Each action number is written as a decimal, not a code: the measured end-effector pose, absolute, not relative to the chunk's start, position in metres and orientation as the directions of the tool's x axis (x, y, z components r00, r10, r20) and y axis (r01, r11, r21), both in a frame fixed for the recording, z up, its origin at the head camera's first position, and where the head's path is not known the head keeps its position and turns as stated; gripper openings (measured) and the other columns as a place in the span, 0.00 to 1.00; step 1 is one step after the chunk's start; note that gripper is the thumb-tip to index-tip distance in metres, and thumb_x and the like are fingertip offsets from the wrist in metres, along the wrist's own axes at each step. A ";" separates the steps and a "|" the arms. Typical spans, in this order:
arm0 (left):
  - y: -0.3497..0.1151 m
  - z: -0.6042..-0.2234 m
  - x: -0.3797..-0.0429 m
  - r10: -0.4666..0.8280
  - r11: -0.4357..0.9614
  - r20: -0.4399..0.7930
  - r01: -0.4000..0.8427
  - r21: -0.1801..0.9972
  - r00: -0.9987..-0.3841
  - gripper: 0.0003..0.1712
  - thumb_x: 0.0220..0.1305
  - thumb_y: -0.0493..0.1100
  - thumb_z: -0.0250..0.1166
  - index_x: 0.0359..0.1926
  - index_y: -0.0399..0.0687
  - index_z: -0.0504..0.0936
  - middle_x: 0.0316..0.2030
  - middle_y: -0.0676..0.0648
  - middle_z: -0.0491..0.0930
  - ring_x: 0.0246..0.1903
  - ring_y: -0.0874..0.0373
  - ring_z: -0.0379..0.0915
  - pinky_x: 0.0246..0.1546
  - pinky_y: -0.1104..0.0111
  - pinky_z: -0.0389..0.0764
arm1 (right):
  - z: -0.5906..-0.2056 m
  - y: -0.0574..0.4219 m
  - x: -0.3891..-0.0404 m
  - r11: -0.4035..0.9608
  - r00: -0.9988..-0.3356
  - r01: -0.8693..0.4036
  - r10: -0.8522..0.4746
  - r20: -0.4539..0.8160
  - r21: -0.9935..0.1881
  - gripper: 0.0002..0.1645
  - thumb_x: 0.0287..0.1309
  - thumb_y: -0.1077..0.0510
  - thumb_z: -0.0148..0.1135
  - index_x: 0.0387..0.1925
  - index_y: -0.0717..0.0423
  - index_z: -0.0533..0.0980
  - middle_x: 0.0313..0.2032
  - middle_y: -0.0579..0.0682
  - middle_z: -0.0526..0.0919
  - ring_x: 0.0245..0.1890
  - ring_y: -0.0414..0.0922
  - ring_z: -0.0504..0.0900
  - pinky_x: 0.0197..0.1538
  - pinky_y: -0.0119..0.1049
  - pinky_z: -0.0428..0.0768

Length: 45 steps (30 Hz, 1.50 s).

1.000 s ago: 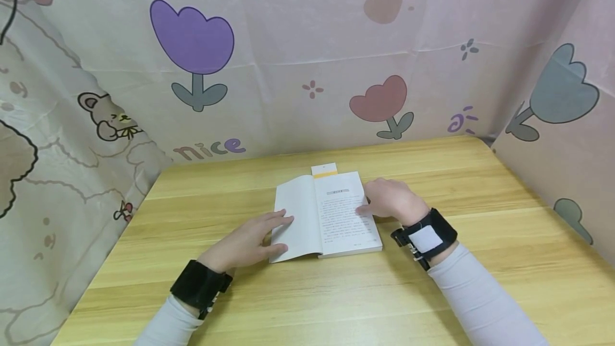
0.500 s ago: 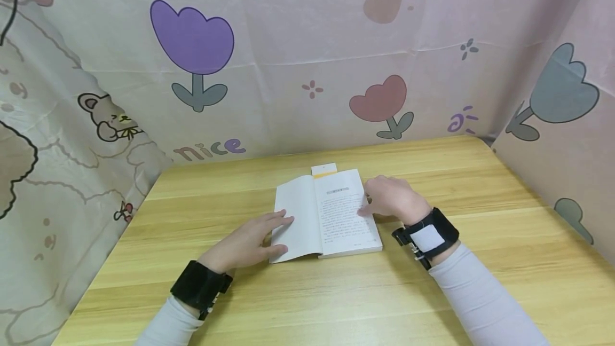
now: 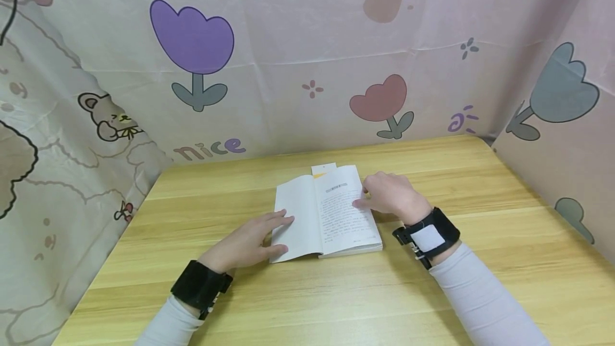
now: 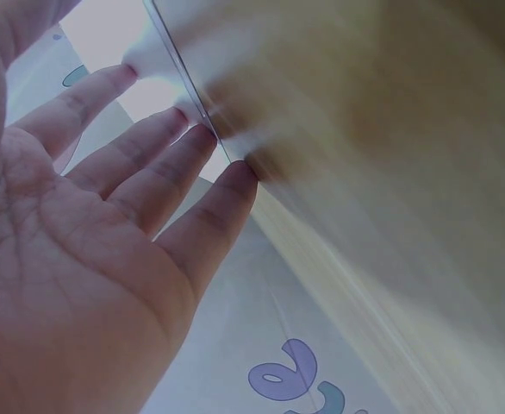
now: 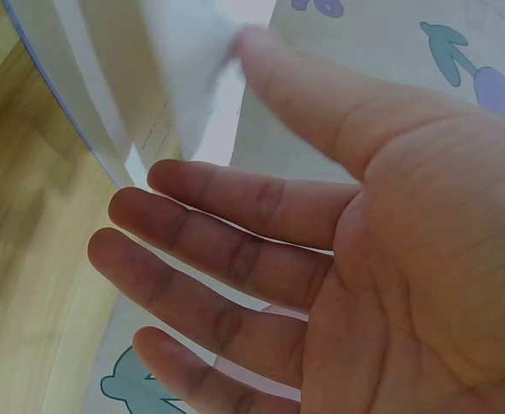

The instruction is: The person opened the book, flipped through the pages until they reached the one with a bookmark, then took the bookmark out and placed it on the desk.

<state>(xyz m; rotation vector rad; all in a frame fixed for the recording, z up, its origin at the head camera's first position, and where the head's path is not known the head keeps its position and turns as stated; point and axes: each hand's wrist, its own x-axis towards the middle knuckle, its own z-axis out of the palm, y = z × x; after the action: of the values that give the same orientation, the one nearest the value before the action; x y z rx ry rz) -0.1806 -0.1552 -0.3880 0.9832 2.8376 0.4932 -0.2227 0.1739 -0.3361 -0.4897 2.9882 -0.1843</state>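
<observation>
An open book (image 3: 294,212) lies on the wooden table, its left side blank and its right page (image 3: 338,212) printed. My left hand (image 3: 245,239) rests on the left side with fingers spread and straight; in the left wrist view the fingertips (image 4: 240,172) meet the book's outer edge. At the right edge, my right hand (image 3: 391,196) holds the printed page between thumb and fingers, and that page is raised a little off those below. The right wrist view shows the thumb (image 5: 321,95) against the blurred page (image 5: 196,60), the other fingers under its edge.
A white card with an orange stripe (image 3: 324,168) sticks out behind the book's top edge. The wooden table (image 3: 230,191) spreads around it. Printed fabric (image 3: 288,57) hangs behind the table and at both sides.
The right page's outer edge has risen and its top corner has shifted up and left, covering more of the striped card. My right thumb moved slightly with it. The left hand stayed put.
</observation>
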 end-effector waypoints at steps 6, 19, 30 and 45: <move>-0.155 -0.388 -0.180 0.619 0.738 0.019 0.590 0.327 -0.785 0.39 0.61 0.58 0.65 0.71 0.55 0.66 0.70 0.46 0.58 0.67 0.49 0.55 0.62 0.52 0.61 | -0.337 0.176 -0.225 0.934 -0.943 -0.317 -0.329 -0.048 -0.167 0.22 0.57 0.36 0.62 0.28 0.51 0.79 0.17 0.45 0.69 0.18 0.41 0.69 0.20 0.33 0.62; -0.156 -0.388 -0.181 0.626 0.732 0.015 0.595 0.333 -0.779 0.39 0.61 0.58 0.64 0.71 0.55 0.66 0.70 0.46 0.58 0.67 0.50 0.55 0.62 0.54 0.61 | -0.337 0.177 -0.230 0.928 -0.942 -0.334 -0.332 0.043 -0.165 0.16 0.56 0.43 0.66 0.30 0.51 0.76 0.23 0.45 0.75 0.23 0.43 0.73 0.22 0.35 0.68; -0.156 -0.389 -0.181 0.625 0.734 0.010 0.592 0.333 -0.780 0.39 0.62 0.58 0.64 0.71 0.56 0.65 0.70 0.46 0.58 0.67 0.50 0.54 0.63 0.53 0.60 | -0.340 0.176 -0.233 0.914 -0.932 -0.360 -0.345 0.112 -0.184 0.15 0.55 0.49 0.69 0.19 0.47 0.74 0.17 0.43 0.71 0.19 0.41 0.71 0.20 0.34 0.65; -0.156 -0.389 -0.181 0.621 0.739 0.005 0.587 0.331 -0.784 0.39 0.62 0.57 0.64 0.71 0.56 0.65 0.70 0.46 0.57 0.67 0.51 0.53 0.63 0.54 0.60 | -0.339 0.172 -0.231 0.909 -0.927 -0.366 -0.338 0.160 -0.198 0.17 0.49 0.52 0.73 0.38 0.52 0.76 0.19 0.45 0.72 0.17 0.42 0.70 0.19 0.34 0.65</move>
<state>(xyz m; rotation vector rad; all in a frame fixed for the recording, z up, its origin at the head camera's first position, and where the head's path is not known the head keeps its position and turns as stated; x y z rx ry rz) -0.1811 -0.1559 -0.3888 0.9859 2.8299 0.4838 -0.2308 0.1720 -0.3393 -0.5900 3.1884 -0.3691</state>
